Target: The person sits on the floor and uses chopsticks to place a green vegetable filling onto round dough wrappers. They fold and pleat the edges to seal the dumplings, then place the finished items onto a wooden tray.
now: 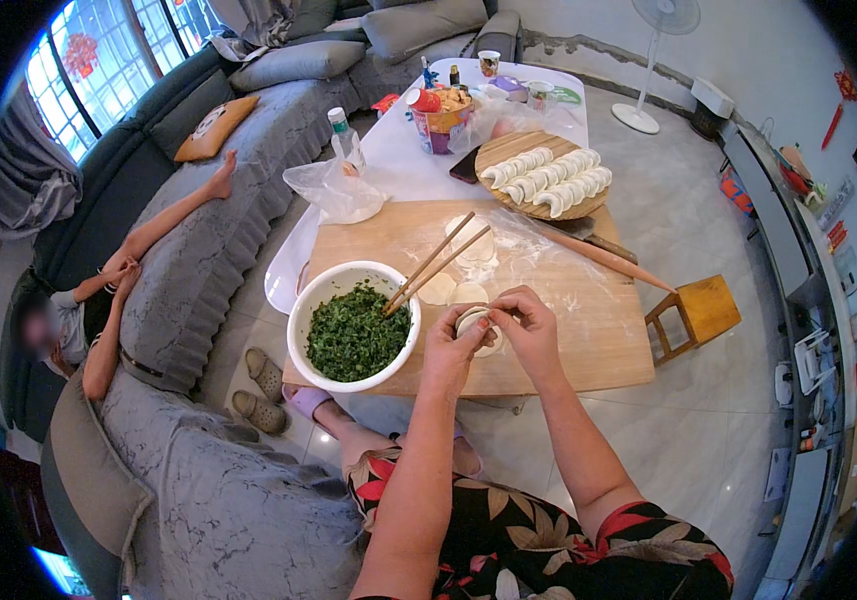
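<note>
Between my left hand (454,341) and my right hand (527,322) is a folded dumpling (471,321), its edge pinched by the fingers of both. They hold it above the near part of a floured wooden board (593,360). To the left stands a white bowl (295,330) of chopped green filling (357,337), with a pair of wooden chopsticks (436,259) leaning out over its rim. Round dough wrappers (439,288) lie on the board just beyond my hands, and more are stacked (475,244) farther back. Part of another wrapper shows beneath my hands.
Rows of finished dumplings (548,180) sit on a round wooden board (492,148) at the back right. A rolling pin (608,259) and a knife handle (612,247) project right. A wooden stool (706,307) stands beyond. Another person (72,322) reclines on the grey sofa (173,217).
</note>
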`<state>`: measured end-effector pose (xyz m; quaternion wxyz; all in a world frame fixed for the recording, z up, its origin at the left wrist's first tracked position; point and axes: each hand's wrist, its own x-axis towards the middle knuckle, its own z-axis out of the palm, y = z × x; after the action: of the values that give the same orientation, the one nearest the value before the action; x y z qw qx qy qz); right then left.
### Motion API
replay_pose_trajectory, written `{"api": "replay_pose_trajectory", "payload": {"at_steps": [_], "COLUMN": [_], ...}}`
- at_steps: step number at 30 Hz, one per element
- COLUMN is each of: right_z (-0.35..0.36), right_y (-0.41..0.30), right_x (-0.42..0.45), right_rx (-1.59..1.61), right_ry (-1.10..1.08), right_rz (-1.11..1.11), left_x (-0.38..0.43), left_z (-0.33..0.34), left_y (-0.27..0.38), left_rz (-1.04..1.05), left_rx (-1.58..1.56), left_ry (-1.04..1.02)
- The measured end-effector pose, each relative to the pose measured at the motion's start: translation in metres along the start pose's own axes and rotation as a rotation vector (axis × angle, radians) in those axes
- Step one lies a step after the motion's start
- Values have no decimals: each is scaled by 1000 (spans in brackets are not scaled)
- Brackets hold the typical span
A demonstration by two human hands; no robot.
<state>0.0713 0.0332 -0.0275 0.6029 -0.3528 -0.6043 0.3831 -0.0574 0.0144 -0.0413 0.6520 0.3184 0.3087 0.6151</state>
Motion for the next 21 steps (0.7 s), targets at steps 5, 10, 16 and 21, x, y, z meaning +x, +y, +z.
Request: {"api": "replay_pose_trajectory", "payload": {"at_steps": [5, 10, 16, 21], "right_z": [1, -1, -7, -7], "right_y": [-2, 1, -6, -4], "right_x": [1, 2, 6, 8], "right_rx": [-88, -121, -75, -102], "right_ry": [2, 11, -61, -96], "right_rz": [-68, -44, -39, -33], "left_x": [-1, -3, -3, -2], "left_z": [-1, 3, 7, 6], "left_y": [-1, 2, 5, 5], "left_rz": [-20, -25, 9, -1], "left_rx": [48, 61, 181, 210], "left_ry": [-9, -2, 0, 3]}}
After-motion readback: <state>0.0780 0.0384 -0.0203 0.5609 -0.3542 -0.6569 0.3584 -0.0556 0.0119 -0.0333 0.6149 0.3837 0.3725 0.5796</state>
